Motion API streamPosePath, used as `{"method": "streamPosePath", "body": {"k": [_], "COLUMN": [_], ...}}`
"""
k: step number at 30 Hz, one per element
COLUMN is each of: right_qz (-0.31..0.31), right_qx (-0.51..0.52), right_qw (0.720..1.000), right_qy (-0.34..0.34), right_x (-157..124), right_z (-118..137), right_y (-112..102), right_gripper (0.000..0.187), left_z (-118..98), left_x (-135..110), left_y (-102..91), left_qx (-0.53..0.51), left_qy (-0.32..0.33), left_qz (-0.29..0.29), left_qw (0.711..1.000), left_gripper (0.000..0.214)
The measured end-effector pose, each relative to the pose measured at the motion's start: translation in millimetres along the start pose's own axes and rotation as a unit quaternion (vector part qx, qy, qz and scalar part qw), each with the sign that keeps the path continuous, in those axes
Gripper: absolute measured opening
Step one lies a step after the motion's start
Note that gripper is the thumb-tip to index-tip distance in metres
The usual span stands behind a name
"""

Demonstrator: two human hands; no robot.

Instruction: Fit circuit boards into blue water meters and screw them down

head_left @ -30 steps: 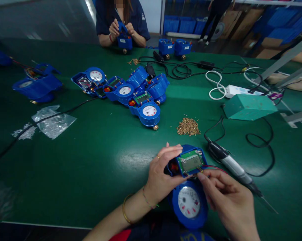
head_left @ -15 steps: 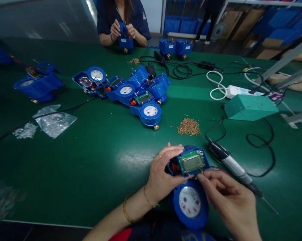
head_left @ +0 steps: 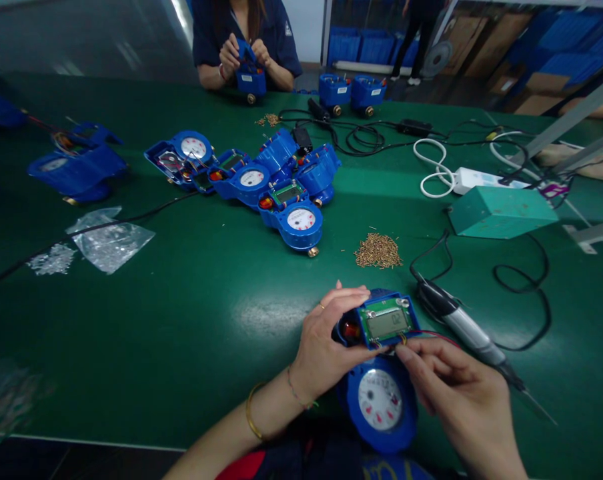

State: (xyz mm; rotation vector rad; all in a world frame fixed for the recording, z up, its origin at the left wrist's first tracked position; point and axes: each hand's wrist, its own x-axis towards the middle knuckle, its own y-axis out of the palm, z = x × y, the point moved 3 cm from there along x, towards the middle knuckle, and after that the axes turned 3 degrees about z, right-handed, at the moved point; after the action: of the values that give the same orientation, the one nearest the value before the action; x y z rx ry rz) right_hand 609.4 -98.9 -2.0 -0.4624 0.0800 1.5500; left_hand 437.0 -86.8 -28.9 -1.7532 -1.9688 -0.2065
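Observation:
A blue water meter (head_left: 380,400) with a white dial lies at the near edge of the green table (head_left: 206,300). Its open upper housing holds a green circuit board with a grey display (head_left: 387,322). My left hand (head_left: 326,340) is wrapped round the left side of that housing, thumb and fingers closed on it. My right hand (head_left: 456,393) pinches at the lower right corner of the board, where thin red wires come out. What the fingertips hold is too small to make out.
An electric screwdriver (head_left: 464,327) with its black cable lies right of the meter. A heap of brass screws (head_left: 378,251) sits beyond. A cluster of blue meters (head_left: 261,180), a teal box (head_left: 499,211), plastic bags (head_left: 109,243) and a co-worker's hands (head_left: 244,57) lie farther off.
Almost nothing differs. The meter's upper housing has tilted slightly to the right in my hands, and the view has shifted a little.

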Motion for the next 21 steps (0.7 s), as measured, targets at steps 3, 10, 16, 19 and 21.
{"method": "streamPosePath", "body": {"k": [3, 10, 16, 19, 21], "right_qz": [0.037, -0.022, -0.014, -0.019, -0.01], "right_qx": [-0.012, -0.004, -0.057, -0.075, -0.092], "right_qw": [0.999, 1.0, 0.997, 0.995, 0.992], "right_qy": [-0.017, 0.011, -0.04, -0.06, -0.082], "right_x": [4.0, -1.8, -0.1, 2.1, 3.4], "right_z": [-3.5, -3.2, -4.2, -6.5, -6.9], "right_y": [-2.0, 1.1, 0.3, -1.4, -1.2], "right_gripper": [0.036, 0.038, 0.037, 0.036, 0.034], "left_z": [1.1, 10.1, 12.0, 12.1, 12.0], "left_x": [-0.1, -7.1, -8.8, -8.8, -8.6], "left_y": [0.2, 3.3, 4.7, 5.3, 5.6], "left_qx": [-0.007, -0.054, -0.076, -0.079, -0.083], "left_qy": [-0.02, -0.099, -0.111, -0.116, -0.116], "left_qz": [-0.002, 0.005, 0.003, 0.001, -0.003], "left_qw": [1.0, 0.994, 0.991, 0.99, 0.99], "left_gripper": [0.058, 0.066, 0.064, 0.063, 0.063]}}
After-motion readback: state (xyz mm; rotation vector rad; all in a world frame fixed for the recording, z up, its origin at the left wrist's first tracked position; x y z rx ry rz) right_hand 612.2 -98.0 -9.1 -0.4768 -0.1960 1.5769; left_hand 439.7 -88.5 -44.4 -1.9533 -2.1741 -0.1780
